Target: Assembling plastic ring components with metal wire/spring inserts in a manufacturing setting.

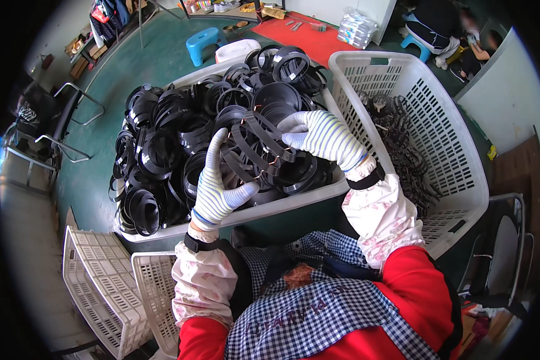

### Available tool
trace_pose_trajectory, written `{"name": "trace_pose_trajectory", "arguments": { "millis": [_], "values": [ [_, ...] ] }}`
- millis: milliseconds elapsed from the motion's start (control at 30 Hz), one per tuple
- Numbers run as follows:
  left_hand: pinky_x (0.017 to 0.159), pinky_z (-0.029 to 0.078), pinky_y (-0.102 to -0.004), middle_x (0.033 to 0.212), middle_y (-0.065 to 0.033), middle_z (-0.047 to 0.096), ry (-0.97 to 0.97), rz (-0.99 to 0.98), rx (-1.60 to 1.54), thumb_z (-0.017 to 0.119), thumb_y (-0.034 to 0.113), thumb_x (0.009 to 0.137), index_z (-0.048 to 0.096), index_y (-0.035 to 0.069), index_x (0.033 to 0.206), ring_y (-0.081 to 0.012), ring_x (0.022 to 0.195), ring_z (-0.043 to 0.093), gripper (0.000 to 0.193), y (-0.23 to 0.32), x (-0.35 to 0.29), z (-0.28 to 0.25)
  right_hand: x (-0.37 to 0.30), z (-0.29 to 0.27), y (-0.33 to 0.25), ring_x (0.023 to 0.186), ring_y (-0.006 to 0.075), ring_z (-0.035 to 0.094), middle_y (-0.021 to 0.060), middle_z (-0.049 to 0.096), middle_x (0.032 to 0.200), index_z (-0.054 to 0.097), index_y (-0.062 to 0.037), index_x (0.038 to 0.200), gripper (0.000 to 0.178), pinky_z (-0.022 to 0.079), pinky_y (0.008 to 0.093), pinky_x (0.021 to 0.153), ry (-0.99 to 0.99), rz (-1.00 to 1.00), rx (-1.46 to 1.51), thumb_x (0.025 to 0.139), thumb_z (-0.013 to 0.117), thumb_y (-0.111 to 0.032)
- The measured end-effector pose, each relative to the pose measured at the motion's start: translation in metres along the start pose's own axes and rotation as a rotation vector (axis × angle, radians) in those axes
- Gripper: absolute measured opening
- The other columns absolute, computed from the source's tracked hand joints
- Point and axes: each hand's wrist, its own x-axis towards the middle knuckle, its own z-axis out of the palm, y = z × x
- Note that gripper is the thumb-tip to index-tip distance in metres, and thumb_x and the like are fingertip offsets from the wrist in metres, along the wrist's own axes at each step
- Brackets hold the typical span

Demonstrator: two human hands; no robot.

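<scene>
Head view shows the left hand (pixel 215 187) spread open, the right hand (pixel 325 139) curled (grip unclear), and between them coppery-jointed black strips (pixel 250 155) that might tangle in the black rings (pixel 157 154) below if let slip.

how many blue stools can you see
2: one blue stool beyond the heap of black rings, another at the upper right by a person in dark clothing. More may be hidden.
</scene>
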Motion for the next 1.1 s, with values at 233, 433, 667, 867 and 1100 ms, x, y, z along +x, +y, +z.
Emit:
{"name": "trace_pose_trajectory", "arguments": {
  "millis": [233,433,667,867,1100],
  "values": [
    [0.105,0.045,-0.0372,0.144,-0.0108,0.046,-0.073,0.075,-0.094,0.079,0.006,0.074,0.011,0.019,0.160,-0.0231,0.127,0.052,0.110,-0.011,0.008,0.005,-0.002,-0.009,0.017,0.076,0.0247,0.070,0.0146,0.073,0.085,0.072,-0.0042,0.100,0.016,0.054,0.0362,0.072,0.150,-0.164,-0.209,0.090,0.070,-0.017],
    [0.087,0.052,-0.0316,0.143,-0.0136,0.042,0.025,0.115,0.038,0.085,0.033,0.075,0.004,0.019,0.161,-0.0205,0.112,0.054,0.119,-0.023,0.004,-0.005,-0.036,-0.037,-0.030,0.077,0.0296,0.068,0.0158,0.070,0.084,0.069,-0.0039,0.100,0.021,0.053,0.0378,0.072,0.370,-0.254,-0.509,0.094,0.065,-0.024],
    [0.086,0.047,-0.0313,0.136,-0.0127,0.049,-0.017,0.109,0.195,0.083,0.038,0.076,0.018,0.014,0.160,-0.0175,0.101,0.055,0.108,-0.026,0.009,0.001,-0.135,-0.177,0.005,0.086,0.0340,0.071,0.0189,0.072,0.091,0.071,-0.0064,0.105,0.028,0.055,0.0412,0.078,0.932,0.179,-0.854,0.094,0.062,-0.031],
    [0.089,0.046,-0.0311,0.133,-0.0115,0.052,-0.047,0.087,0.243,0.081,0.035,0.078,0.021,0.012,0.159,-0.0173,0.100,0.056,0.103,-0.040,0.020,0.018,-0.210,-0.273,0.099,0.103,0.0388,0.066,0.0202,0.071,0.107,0.069,-0.0080,0.112,0.032,0.051,0.0462,0.091,0.999,0.759,-1.162,0.094,0.058,-0.032],
    [0.091,0.050,-0.0309,0.131,-0.0111,0.055,0.026,0.052,0.190,0.072,0.013,0.086,0.027,0.010,0.156,-0.0152,0.102,0.059,0.083,-0.038,0.006,0.012,-0.258,-0.272,0.281,0.106,0.0407,0.065,0.0202,0.070,0.109,0.071,-0.0082,0.104,0.037,0.049,0.0486,0.091,0.947,1.004,-1.009,0.090,0.057,-0.039]
  ]
}}
